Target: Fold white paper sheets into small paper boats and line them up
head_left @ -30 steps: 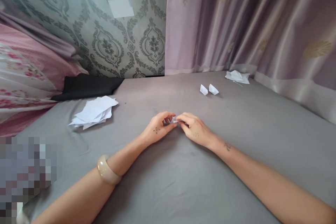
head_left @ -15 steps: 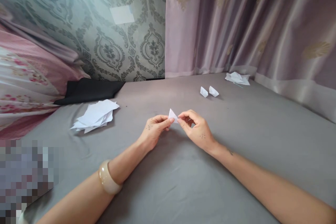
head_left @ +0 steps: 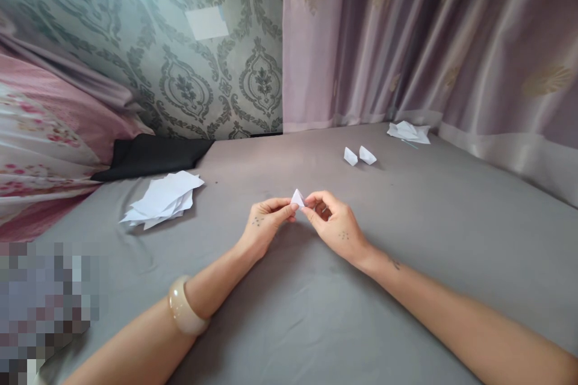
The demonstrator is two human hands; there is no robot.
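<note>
Between my two hands is a small folded piece of white paper [head_left: 297, 198], its pointed tip facing up. My left hand [head_left: 266, 222] pinches its left side between thumb and fingers. On the right side, the thumb and forefinger of my right hand [head_left: 336, 222] close on its edge; the other fingers curl behind. Part of the paper is hidden by the fingertips. Beyond my right hand stand two small folded white paper shapes, a left one [head_left: 350, 156] and a right one [head_left: 368, 155], side by side.
Grey sheet [head_left: 289, 313] covers the broad flat surface. Loose white paper sheets [head_left: 165, 197] lie in a pile at left, with black cloth [head_left: 153, 155] behind. More white paper [head_left: 409, 132] lies at the far right by the curtain [head_left: 383, 42]. A patterned wall stands at the back.
The right fingers have shifted slightly left and curled closer to the paper. Its visible triangle looks smaller and turned a little. The left hand keeps its pinch.
</note>
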